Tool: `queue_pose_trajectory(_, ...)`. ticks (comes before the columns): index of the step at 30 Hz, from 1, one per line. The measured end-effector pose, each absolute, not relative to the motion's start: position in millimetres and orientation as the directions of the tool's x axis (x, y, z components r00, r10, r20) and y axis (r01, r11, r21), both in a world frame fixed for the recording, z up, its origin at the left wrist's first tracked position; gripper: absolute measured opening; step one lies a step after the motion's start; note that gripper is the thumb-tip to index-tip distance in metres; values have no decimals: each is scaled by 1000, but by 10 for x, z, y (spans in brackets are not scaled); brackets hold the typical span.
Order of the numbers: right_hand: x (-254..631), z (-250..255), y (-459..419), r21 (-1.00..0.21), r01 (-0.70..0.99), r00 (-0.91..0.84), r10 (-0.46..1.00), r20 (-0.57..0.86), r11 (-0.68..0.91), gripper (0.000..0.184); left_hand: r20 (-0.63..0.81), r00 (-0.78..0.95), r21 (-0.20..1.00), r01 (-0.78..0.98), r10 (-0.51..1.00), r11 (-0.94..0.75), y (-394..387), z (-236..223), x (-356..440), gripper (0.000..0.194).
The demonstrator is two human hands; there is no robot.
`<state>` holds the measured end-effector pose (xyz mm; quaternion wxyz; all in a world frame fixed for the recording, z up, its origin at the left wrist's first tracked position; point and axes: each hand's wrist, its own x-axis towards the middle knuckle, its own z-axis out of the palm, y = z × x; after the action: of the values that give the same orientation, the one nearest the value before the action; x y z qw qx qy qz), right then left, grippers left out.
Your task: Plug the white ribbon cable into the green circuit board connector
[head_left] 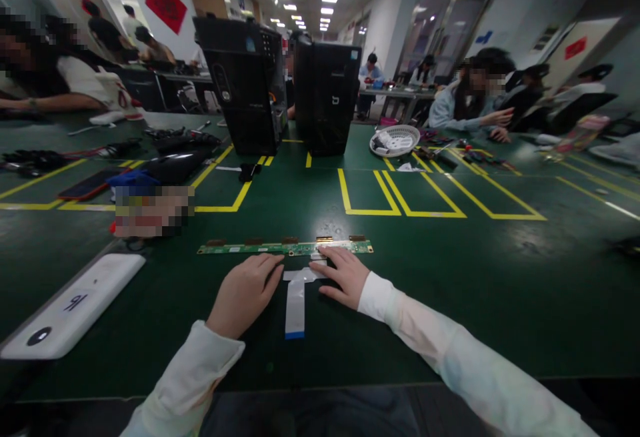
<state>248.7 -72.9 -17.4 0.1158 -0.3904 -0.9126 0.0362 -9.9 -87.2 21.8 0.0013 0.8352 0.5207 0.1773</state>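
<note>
A long narrow green circuit board (250, 248) lies flat on the dark green table (450, 277) just ahead of me. A white flat ribbon cable (295, 303) with a blue tip runs from the board's near edge toward me. My left hand (245, 293) rests on the table with its fingers together, fingertips at the cable's upper left beside the board. My right hand (341, 275) lies with fingers spread, fingertips pressing on the cable's end at the board's edge.
A white flat device (75, 307) lies at the left. Two black computer towers (245, 83) (327, 93) stand behind yellow floor-tape lines. A white basket (395, 140) and small tools sit at the right. Other people sit at the far sides.
</note>
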Motion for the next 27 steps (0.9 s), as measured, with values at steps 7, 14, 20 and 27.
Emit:
queue_pose_trajectory(7,2738,-163,-870,-127,725,-653,735,184,677,53,302,308,145,921,902,-363,-1262,27,-381,41)
queue_pose_trajectory(14,3619,-267,-1215,-132,745,-609,747,268,654,45,349,316,104,922,882,-372,-1334,-151,-469,41)
queue_pose_trajectory(20,4547,-312,-1750,-180,868,-399,866,300,463,43,343,317,111,921,884,-373,-1290,-170,-414,42)
queue_pose_trajectory(27,5565,-507,-2278,-161,975,-107,957,270,154,45,349,324,124,914,879,-387,-1273,-191,-407,44)
